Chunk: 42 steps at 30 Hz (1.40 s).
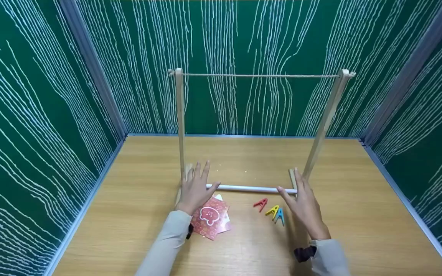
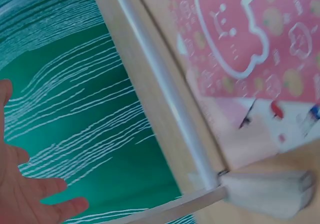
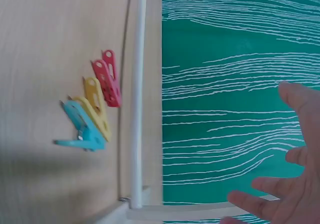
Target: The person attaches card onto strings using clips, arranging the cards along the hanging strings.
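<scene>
A wooden stand has two upright posts, the left post and the right post, joined by a string on top and a white rod low down. My left hand, fingers spread, is by the foot of the left post. By the right post's foot is my right hand, its fingers also extended. Whether either hand touches the stand is unclear; both wrist views show empty palms. Pink patterned cards lie overlapping beside my left wrist. Red, yellow and blue clothespins lie near my right hand.
The wooden tabletop is bordered by green walls with white wavy lines, including the back wall. Grey corner posts stand at the back left and back right. Tiny pale specks lie behind the rod.
</scene>
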Each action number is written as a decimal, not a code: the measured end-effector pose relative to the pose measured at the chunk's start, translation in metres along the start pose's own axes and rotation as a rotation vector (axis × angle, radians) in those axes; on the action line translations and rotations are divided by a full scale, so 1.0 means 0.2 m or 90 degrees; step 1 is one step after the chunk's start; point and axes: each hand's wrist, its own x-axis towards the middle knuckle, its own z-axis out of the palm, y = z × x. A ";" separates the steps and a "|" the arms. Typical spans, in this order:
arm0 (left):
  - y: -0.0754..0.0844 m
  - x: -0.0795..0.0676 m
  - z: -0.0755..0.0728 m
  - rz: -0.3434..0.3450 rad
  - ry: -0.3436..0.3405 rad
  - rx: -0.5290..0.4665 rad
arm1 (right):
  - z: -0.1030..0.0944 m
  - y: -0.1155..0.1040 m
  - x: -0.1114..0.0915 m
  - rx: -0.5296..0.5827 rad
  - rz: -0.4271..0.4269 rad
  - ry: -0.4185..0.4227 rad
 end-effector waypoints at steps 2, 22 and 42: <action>-0.01 -0.01 0.02 -0.011 -0.009 -0.029 | 0.01 0.01 -0.01 0.030 0.018 -0.015; -0.08 -0.12 0.21 -0.118 -0.118 -0.188 | 0.18 0.20 -0.08 0.124 0.097 -0.115; -0.17 -0.14 0.31 -0.184 -0.157 -0.285 | 0.34 0.30 -0.06 0.090 0.159 -0.176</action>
